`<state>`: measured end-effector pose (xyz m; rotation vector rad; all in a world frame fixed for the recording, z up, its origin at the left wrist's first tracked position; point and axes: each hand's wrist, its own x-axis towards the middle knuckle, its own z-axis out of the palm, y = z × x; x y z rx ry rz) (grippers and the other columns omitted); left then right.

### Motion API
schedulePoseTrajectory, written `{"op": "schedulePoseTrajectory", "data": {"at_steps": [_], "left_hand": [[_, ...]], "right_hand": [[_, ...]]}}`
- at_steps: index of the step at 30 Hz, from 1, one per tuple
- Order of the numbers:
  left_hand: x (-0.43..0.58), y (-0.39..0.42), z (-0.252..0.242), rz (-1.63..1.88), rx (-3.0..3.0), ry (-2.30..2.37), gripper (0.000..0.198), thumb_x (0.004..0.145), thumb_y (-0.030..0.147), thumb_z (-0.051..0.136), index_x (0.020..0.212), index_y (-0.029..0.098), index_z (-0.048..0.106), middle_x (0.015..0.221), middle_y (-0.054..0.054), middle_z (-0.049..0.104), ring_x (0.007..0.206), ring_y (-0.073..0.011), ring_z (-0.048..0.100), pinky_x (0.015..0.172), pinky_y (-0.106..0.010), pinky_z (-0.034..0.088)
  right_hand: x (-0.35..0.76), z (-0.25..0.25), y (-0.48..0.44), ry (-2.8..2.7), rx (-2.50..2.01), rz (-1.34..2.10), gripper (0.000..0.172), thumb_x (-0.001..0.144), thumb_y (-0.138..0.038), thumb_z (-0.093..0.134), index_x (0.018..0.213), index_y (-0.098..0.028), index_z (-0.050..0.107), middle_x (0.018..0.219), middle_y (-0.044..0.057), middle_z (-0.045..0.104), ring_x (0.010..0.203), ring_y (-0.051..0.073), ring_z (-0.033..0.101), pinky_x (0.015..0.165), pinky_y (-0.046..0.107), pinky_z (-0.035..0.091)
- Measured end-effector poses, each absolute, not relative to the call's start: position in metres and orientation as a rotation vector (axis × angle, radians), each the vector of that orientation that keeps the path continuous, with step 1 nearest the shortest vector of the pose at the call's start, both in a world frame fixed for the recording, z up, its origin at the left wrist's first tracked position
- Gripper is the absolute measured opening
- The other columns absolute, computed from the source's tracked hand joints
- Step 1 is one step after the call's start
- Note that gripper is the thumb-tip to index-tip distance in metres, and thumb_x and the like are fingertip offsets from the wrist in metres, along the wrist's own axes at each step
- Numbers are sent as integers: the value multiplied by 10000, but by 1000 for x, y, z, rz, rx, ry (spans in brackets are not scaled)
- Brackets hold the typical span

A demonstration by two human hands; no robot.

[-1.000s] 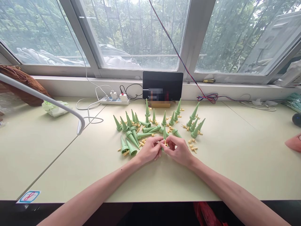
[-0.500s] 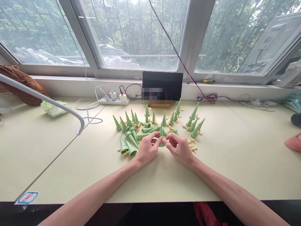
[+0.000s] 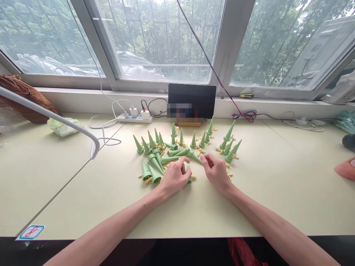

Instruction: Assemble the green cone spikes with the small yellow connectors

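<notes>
My left hand [image 3: 175, 174] curls its thumb and fingers around a green plant watering spike [image 3: 189, 180], largely hidden behind them. A yellow valve [image 3: 193, 177] juts from the spike's right side. To the right, my right hand [image 3: 215, 170] has its thumb and index finger pinched together, close to the tip of a lying green spike [image 3: 193, 155]; whatever is between them is hidden. Several green spikes with yellow valves stand behind my hands, such as a spike [image 3: 229, 130] at the right. Loose spikes [image 3: 154, 178] lie left of my left hand.
A dark screen [image 3: 192, 99] on a brown stand is at the back below the windows. Left of it lies a power strip [image 3: 135, 118] with white cables. A white curved bar [image 3: 95, 146] reaches over the table [image 3: 277, 192] from the left. Bundled wires [image 3: 245, 116] lie at the back right.
My right hand has left the spike in my left hand and moved slightly right. The spike has come lower and nearer, its yellow valve now showing at the right.
</notes>
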<state>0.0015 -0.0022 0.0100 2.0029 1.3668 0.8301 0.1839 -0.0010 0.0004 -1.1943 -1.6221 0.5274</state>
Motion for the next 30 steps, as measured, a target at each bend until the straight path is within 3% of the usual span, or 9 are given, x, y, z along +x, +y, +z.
{"op": "schedulePoseTrajectory", "data": {"at_steps": [11, 17, 20, 23, 27, 30], "left_hand": [[2, -1, 10, 975, 2042, 1440, 189, 953, 351, 518, 936, 192, 617, 528, 72, 496, 487, -111, 454, 553, -237, 349], [2, -6, 8, 1215, 2212, 1096, 140, 981, 239, 491, 1014, 170, 608, 506, 100, 394, 443, -81, 356, 508, -209, 325], [3, -15, 6, 1154, 2441, 869, 192, 987, 154, 460, 1092, 175, 620, 565, 71, 499, 481, -81, 415, 543, -208, 356], [3, -23, 7, 976, 2602, 630, 335, 958, 48, 382, 1185, 165, 599, 744, -2, 631, 595, -100, 517, 595, -216, 396], [1, -26, 8, 754, 2654, 572, 482, 883, -23, 315, 1261, 146, 561, 829, -42, 635, 646, -119, 525, 608, -225, 412], [1, -25, 7, 701, 2627, 598, 482, 892, -17, 315, 1270, 156, 559, 871, -49, 633, 673, -122, 528, 626, -232, 411]], "right_hand": [[191, -1, 6, -1621, -1182, 401, 319, 987, -364, 513, 714, -201, 535, 558, -43, 428, 493, 117, 373, 498, 261, 309], [205, -2, 18, -1577, -1234, 242, 239, 984, -334, 510, 800, -198, 579, 595, -33, 517, 520, 129, 462, 538, 260, 376], [210, -4, 25, -1614, -1294, 153, 169, 969, -307, 515, 867, -197, 592, 610, -33, 527, 539, 142, 489, 571, 273, 405], [212, -7, 30, -1683, -1291, 79, 119, 954, -275, 522, 958, -189, 603, 678, -4, 571, 623, 175, 549, 635, 301, 454], [213, -11, 36, -1831, -1229, 42, 127, 930, -237, 547, 1023, -187, 617, 884, 80, 648, 872, 252, 620, 801, 382, 509], [213, -13, 38, -1911, -1226, 68, 146, 912, -204, 561, 1040, -182, 628, 1012, 123, 658, 981, 286, 619, 861, 426, 518]]}}
